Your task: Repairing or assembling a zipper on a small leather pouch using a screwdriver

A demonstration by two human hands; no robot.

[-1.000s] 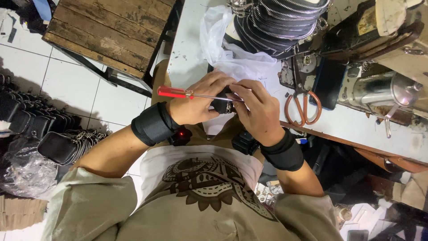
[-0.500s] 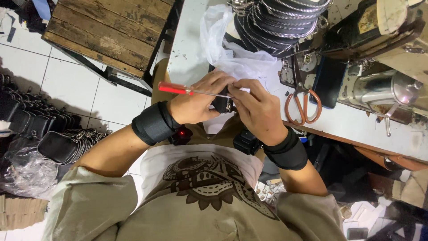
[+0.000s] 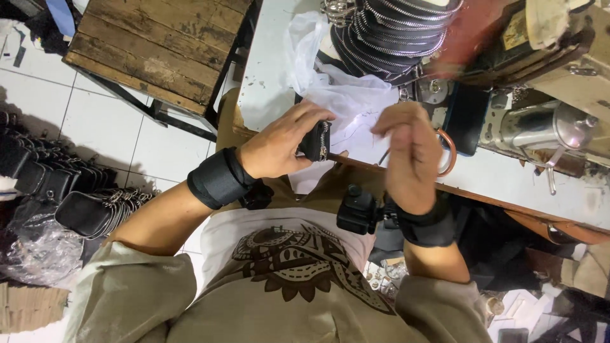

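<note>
At the near edge of the white desk (image 3: 267, 89), we see a sewing machine (image 3: 540, 76) toward the far right corner, a stack of black zippered pieces (image 3: 394, 32) at the far edge and a crumpled clear plastic bag (image 3: 337, 89) in front of it. Our left hand (image 3: 279, 143) is closed around a small black zippered pouch (image 3: 316, 140), held just above the desk's near edge. We judge it light, soft and pliable, best pinched by its sides clear of the metal zipper. Our right hand (image 3: 410, 152) hovers beside it, fingers curled and pinched together; whether anything sits between them we cannot tell.
</note>
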